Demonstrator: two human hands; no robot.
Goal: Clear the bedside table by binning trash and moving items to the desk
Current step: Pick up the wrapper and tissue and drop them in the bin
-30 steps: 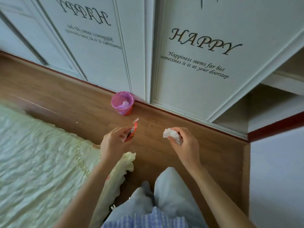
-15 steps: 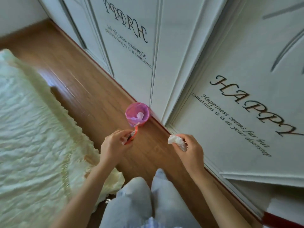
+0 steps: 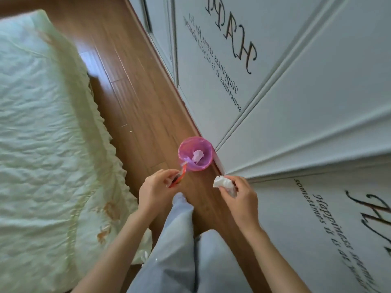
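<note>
bin: we've got a small pink bin (image 3: 195, 153) on the wooden floor (image 3: 135, 85), right up against the white wardrobe doors (image 3: 296, 85). There's already one crumpled tissue (image 3: 198, 155) lying inside, so some of the binning looks done.
left hand: our left hand (image 3: 155, 188) is pinching a red wrapper (image 3: 179, 177) between thumb and fingers. The wrapper's top end pokes up to the near edge of the bin rim, but it isn't in yet.
right hand: our right hand (image 3: 238, 194) is curled around a white tissue wad (image 3: 222, 182), held a bit to the right of the bin and nearer to us, not over the opening.
where we stand: we're on the strip of floor between the bed (image 3: 48, 127) and the wardrobe, legs (image 3: 179, 240) in pale trousers pointing at the bin.
done so far: as far as we can tell, trash has been picked up and carried here, and one piece is binned.
still to do: we'd say drop the wrapper, then the tissue. The wrapper is closest, so probably that goes first.
can't tell: the bedside surface and the desk aren't in view at all, so no idea how much stuff is left there or whether anything's been moved over yet. Feels like early to midway, honestly.
</note>
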